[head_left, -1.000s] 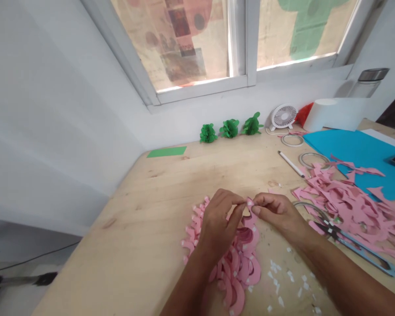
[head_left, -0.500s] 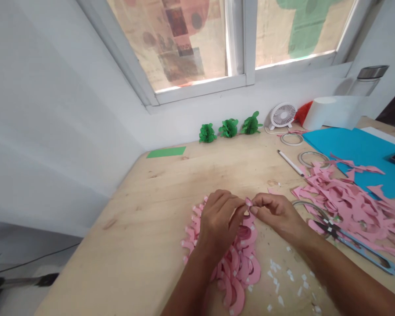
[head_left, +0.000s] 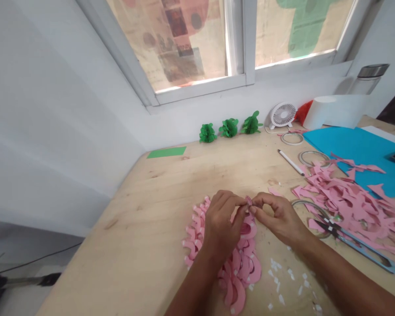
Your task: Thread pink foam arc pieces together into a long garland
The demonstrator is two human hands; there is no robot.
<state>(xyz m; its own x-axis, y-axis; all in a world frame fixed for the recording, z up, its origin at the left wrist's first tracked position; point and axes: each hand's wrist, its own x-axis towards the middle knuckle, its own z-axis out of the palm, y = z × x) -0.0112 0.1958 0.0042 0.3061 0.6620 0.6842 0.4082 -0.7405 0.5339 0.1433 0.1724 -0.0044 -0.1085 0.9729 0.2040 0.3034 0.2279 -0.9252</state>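
Note:
Both hands meet above a bunch of curved pink paper pieces (head_left: 252,267) dotted with small white bits. My left hand (head_left: 222,219) is closed, its thumb and forefinger pinching a small pink paper piece (head_left: 249,200). From the other side my right hand (head_left: 276,215) pinches the same piece with thumb and fingertip. Part of the bunch is hidden under the left hand and forearm. More pink curves (head_left: 194,237) stick out left of that hand. Small white paper scraps (head_left: 276,274) lie below the right forearm.
Blue-handled scissors (head_left: 358,245), tape rolls (head_left: 312,153) and pink offcuts (head_left: 355,199) lie on the right by blue paper (head_left: 365,149). A white pen (head_left: 291,162) lies nearby. Along the wall stand green paper figures (head_left: 229,127) and a fan (head_left: 283,115). Green paper (head_left: 166,152) lies far left.
Hardly anything differs. My fingertips have shifted slightly around the small pink piece, and my left hand and forearm have moved a touch to the right.

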